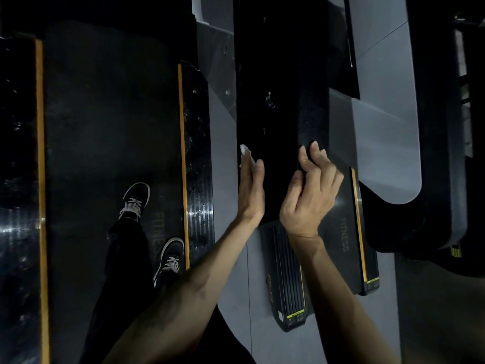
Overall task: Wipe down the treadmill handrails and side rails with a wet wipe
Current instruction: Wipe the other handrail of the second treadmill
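A wide black handrail (267, 74) runs away from me down the middle of the view. My left hand (250, 190) lies flat with straight fingers against the handrail's left side and presses a white wet wipe (245, 151) to it. A crumpled corner of the wipe sticks out past the fingertips. My right hand (307, 198) grips the handrail's right edge near its end, fingers curled over it. Below on the left is the treadmill's glossy black side rail (198, 153) with a yellow strip along its inner edge.
My two black shoes (135, 198) stand on the dark belt (105, 127) at the left. A neighbouring treadmill deck (346, 232) marked FITNESS lies under my right hand. A grey upright (380, 101) rises at the right. Grey floor (225, 153) shows between the machines.
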A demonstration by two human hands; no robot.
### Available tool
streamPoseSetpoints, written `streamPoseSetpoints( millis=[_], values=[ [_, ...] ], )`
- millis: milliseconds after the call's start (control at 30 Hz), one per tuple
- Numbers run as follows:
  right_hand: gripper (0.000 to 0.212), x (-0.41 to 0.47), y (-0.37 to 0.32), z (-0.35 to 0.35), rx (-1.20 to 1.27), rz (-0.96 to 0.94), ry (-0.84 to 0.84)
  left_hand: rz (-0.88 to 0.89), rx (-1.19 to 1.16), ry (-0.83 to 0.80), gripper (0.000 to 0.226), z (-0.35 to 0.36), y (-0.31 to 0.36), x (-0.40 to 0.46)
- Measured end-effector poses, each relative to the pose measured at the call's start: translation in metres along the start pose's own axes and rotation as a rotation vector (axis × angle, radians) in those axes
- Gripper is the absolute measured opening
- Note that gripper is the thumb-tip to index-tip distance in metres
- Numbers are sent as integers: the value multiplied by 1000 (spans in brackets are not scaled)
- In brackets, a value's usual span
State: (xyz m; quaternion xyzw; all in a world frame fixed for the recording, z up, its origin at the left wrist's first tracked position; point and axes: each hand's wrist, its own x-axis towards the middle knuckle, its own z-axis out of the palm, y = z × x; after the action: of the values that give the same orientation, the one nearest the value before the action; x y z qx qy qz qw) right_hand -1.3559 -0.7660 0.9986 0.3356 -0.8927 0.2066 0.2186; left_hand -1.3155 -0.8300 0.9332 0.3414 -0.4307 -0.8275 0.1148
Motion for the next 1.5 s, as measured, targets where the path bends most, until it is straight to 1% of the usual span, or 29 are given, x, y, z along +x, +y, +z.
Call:
streamPoseSetpoints(
  millis=[100, 200, 233, 333, 400, 433, 600, 667, 767, 867, 1000, 1100, 1267, 1400, 1500],
  values=[
    [39, 0, -1, 0, 1, 4, -2, -31, 28, -15, 65, -12, -9, 17],
    [40, 1, -3, 1, -3, 13, -11, -63, 79, -10, 77, -17, -15, 22],
    [40, 1, -3, 0, -4, 16, -15, -57, 105, -18, 77, -18, -16, 22],
    [41, 1, -2, -1, -2, 19, -29, -63, 126, -30, 64, -17, -15, 17],
    [40, 0, -2, -1, 3, 21, -33, -72, 104, -24, 63, -13, -12, 9],
    [40, 0, -1, -1, 7, 23, -32, -69, 97, -20, 66, -10, -11, 4],
    [43, -1, 0, 0, 49, 26, -9, -42, 79, -40, 93, 4, 3, -12],
    [43, -2, 0, -1, 70, 43, -3, 0, 84, -79, 94, 7, 10, -18],
    [41, -4, 0, -1, 85, 53, 3, 95, 122, -135, 87, 11, 15, -26],
    [40, -5, 2, -1, 86, 53, 3, 161, 152, -143, 91, 13, 17, -31],
    [39, -4, 2, 1, 97, 67, 18, 257, 175, -159, 88, 18, 22, -37],
    [39, -4, 1, -1, 115, 90, 11, 264, 200, -190, 86, 18, 25, -35],
    [44, 0, 0, 1, 88, 81, 22, 312, 306, -227, 79, 12, 21, -30],
    [44, -1, -2, -1, 99, 87, 16, 274, 286, -176, 84, 9, 14, -32],
    [44, 0, -2, -2, 107, 83, 9, 256, 296, -196, 86, 5, 8, -37]
  ],
)
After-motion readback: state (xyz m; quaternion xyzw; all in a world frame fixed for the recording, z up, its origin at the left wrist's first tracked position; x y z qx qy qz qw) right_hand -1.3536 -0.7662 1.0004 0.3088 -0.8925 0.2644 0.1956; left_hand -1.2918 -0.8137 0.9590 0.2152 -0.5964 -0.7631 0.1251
